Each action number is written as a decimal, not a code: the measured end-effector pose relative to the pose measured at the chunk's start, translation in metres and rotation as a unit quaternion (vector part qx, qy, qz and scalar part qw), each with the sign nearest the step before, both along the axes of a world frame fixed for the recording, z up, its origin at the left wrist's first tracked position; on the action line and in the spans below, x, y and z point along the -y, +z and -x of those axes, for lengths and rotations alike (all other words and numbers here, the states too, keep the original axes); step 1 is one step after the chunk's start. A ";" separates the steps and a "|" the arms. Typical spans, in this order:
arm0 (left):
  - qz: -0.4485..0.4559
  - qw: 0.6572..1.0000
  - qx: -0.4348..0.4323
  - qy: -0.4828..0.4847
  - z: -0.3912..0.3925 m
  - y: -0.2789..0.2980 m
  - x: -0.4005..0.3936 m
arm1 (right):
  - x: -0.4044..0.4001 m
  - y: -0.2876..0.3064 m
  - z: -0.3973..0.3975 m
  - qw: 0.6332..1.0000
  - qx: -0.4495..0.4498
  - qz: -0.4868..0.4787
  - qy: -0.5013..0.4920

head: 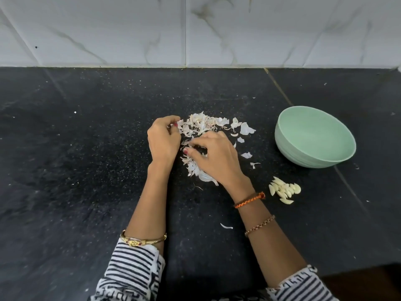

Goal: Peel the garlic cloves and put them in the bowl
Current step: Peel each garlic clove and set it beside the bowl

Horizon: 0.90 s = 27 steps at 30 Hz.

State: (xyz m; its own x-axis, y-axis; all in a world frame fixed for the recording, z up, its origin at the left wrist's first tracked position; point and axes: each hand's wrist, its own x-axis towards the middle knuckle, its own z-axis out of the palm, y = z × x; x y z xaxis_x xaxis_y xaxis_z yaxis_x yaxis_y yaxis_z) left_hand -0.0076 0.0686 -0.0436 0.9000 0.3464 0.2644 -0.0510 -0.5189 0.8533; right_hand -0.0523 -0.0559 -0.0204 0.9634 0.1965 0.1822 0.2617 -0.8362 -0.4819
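A heap of white garlic skins [201,124] lies in the middle of the black counter. My left hand [163,141] is curled at the heap's left edge, its fingertips closed on skins there; the inside of the hand is hidden. My right hand [217,157] reaches in from the right, with thumb and fingers pinching skins in the middle of the heap. Several peeled garlic cloves [284,190] lie in a small pile to the right of my right wrist. The pale green bowl [314,137] stands further right, and no cloves show inside it.
Loose skin scraps [247,155] are scattered between the heap and the bowl, and one scrap [226,226] lies between my forearms. A white marble-tiled wall [195,29] rises behind the counter. The counter's front edge [358,269] drops off at the lower right.
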 end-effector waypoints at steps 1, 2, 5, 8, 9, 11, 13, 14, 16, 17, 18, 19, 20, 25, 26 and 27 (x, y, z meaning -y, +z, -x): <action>0.000 1.000 -0.004 0.002 0.000 0.000 0.000 | -0.004 -0.001 -0.003 1.000 0.001 0.027 -0.005; -0.001 1.000 -0.007 0.003 -0.001 -0.001 -0.001 | -0.007 -0.002 -0.006 0.999 0.000 0.049 -0.006; -0.001 1.000 -0.009 0.004 -0.003 -0.001 -0.002 | -0.011 -0.007 -0.011 0.999 -0.013 0.039 -0.011; 0.004 1.000 -0.013 0.007 -0.006 -0.002 -0.003 | -0.011 -0.004 -0.013 0.999 -0.028 0.035 -0.006; 0.004 1.000 -0.017 0.007 -0.006 -0.002 -0.002 | -0.011 -0.003 -0.013 0.998 -0.033 0.045 0.004; 0.006 1.000 -0.024 0.003 -0.005 -0.001 -0.001 | -0.012 0.000 -0.014 0.997 -0.034 0.064 0.018; 0.007 1.000 -0.028 -0.005 -0.005 -0.002 0.001 | -0.012 0.001 -0.016 0.998 -0.042 0.045 0.015; 0.011 1.000 -0.028 -0.010 -0.005 -0.002 0.002 | -0.010 0.000 -0.018 0.998 -0.048 0.029 0.014; 0.021 0.999 -0.030 -0.021 -0.004 -0.002 0.005 | -0.006 0.001 -0.019 0.997 -0.062 0.024 0.025; 0.021 0.999 -0.034 -0.026 -0.004 -0.002 0.006 | -0.004 0.001 -0.019 0.997 -0.066 0.029 0.030; 0.019 0.999 -0.039 -0.028 -0.005 -0.003 0.007 | -0.002 0.001 -0.019 0.997 -0.066 0.034 0.033; 0.017 0.999 -0.041 -0.029 -0.005 -0.003 0.008 | -0.001 0.000 -0.018 0.997 -0.062 0.040 0.033; 0.015 0.999 -0.041 -0.031 -0.006 -0.003 0.008 | -0.001 0.000 -0.018 0.997 -0.056 0.049 0.032; 0.018 0.999 -0.029 -0.037 -0.011 -0.001 0.009 | -0.004 -0.004 -0.020 0.988 -0.008 0.142 0.061; 0.018 0.999 -0.029 -0.037 -0.011 -0.001 0.009 | -0.004 -0.005 -0.020 0.989 -0.004 0.134 0.069; 0.017 0.999 -0.030 -0.037 -0.010 -0.001 0.010 | -0.003 -0.006 -0.020 0.991 -0.006 0.113 0.073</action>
State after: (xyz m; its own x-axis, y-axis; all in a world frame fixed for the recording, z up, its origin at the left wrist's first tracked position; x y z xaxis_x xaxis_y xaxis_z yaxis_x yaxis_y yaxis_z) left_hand 0.0026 0.0588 -0.0443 0.9375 0.2854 0.1993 -0.0374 -0.4867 0.8728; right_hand -0.0326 -0.0525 -0.0269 0.9235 0.3683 0.1072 0.3834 -0.8768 -0.2903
